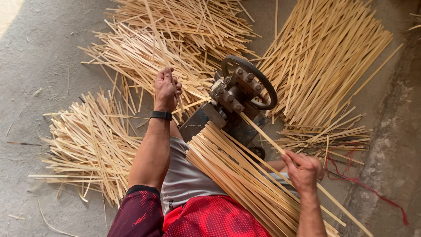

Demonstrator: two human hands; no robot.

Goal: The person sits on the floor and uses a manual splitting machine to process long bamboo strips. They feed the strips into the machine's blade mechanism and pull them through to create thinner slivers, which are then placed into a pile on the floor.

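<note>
With the right hand (303, 169) pinched on a bamboo strip (258, 130) running from its fingertips into the machine (234, 98), keep it straight and level, while the left hand (166, 87), fingers closed on thin strips beyond the machine, draws evenly

One view only, taken from a head-worn camera. The scene is looked down on steeply, almost straight over the lap and the concrete floor (39, 57). Forearms and knees are seen close at the bottom edge; the small wheeled machine (239, 94) is centred, near. No second view is supplied for overlap.
</note>
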